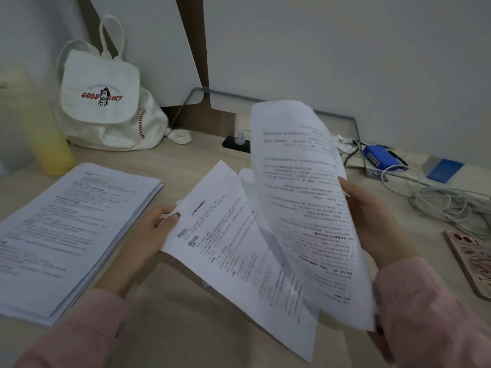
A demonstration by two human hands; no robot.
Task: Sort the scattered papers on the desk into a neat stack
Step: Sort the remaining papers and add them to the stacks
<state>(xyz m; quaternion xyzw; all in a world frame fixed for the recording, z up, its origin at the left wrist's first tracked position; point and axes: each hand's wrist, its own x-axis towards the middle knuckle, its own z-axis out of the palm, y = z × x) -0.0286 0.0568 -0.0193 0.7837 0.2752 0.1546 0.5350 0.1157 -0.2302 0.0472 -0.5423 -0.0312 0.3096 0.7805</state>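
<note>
One paper stack (71, 229), two held sheets (305, 203), one backpack (106, 102), one phone (473, 261).

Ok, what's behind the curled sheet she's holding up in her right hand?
Behind the curled sheet, a black power strip pokes out at its left edge, and the right hand grips its right edge. Whatever lies directly behind the page on the desk is covered.

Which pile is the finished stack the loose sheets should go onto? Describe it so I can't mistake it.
Start at the white backpack against the wall on the desk's far left. In front of it, beside the yellow bottle, lies the thick stack of papers. Unlike the loose sheets in the person's hands, it rests flat on the desk, many pages deep.
</note>
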